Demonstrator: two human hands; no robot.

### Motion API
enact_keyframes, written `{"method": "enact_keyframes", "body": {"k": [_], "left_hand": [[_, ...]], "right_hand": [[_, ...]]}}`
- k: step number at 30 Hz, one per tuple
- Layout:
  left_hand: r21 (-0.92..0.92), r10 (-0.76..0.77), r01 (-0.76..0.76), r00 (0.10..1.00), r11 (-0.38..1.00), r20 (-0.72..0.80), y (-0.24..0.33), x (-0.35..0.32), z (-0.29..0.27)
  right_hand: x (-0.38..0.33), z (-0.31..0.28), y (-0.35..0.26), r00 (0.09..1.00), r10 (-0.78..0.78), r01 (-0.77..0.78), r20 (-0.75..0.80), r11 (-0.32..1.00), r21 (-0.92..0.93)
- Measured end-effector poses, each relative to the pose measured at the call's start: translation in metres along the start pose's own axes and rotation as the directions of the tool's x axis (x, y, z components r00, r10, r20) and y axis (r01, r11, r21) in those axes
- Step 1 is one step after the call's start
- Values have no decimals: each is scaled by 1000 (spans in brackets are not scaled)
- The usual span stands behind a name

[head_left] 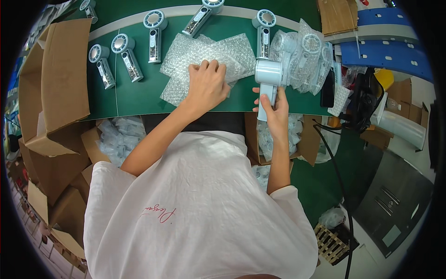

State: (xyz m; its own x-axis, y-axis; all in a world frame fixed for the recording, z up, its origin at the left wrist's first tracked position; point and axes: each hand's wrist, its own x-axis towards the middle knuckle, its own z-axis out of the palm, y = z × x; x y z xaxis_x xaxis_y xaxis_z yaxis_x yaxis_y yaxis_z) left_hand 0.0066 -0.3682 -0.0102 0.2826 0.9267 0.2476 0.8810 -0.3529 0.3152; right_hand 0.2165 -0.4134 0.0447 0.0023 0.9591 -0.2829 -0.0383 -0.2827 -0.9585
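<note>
Right hand [276, 109]: fingers clenched around the handle of a pale blue handheld fan [268, 81], held just above the near edge of the green conveyor belt [139, 97]. Head of the fan uppermost in the picture, pointing away from the body; handle running down into the palm. Long axis close to upright in the view, roughly square to the belt's edge.

Left hand [207, 83]: palm down, fingers spread and released, grasping nothing, pressing flat on a stack of bubble-wrap bags [204, 60] lying on the belt, just left of the fan.

Judged best practice for the step in hand: keep the stack pinned with the palm, lift only the top bag's mouth with the fingertips, bring the fan in head first along its long axis, grip kept low on the handle so the bag slides over without snagging.

Behind the fan, a heap of already bagged fans [304, 58], touching or nearly so; cannot tell which. Further left on the belt, several bare fans [127, 58] lying well apart. Open cardboard boxes [60, 74] at left.
</note>
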Motion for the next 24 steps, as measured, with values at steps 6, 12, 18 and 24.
{"method": "enact_keyframes", "body": {"k": [6,12,18,24], "left_hand": [[-227,45,-72,992,971,-119,-14,-7,3],[-77,4,-9,998,997,-65,10,-5,-7],[-83,1,-11,992,996,-127,5,-7,0],[-528,-148,132,989,839,12,-18,-9,-8]], "right_hand": [[4,-7,5,997,-52,57,51,994,-92],[11,-8,24,959,-236,262,155,950,-170],[1,-8,24,987,-98,103,128,994,-27],[0,-6,48,957,-272,285,97,943,-173]]}}
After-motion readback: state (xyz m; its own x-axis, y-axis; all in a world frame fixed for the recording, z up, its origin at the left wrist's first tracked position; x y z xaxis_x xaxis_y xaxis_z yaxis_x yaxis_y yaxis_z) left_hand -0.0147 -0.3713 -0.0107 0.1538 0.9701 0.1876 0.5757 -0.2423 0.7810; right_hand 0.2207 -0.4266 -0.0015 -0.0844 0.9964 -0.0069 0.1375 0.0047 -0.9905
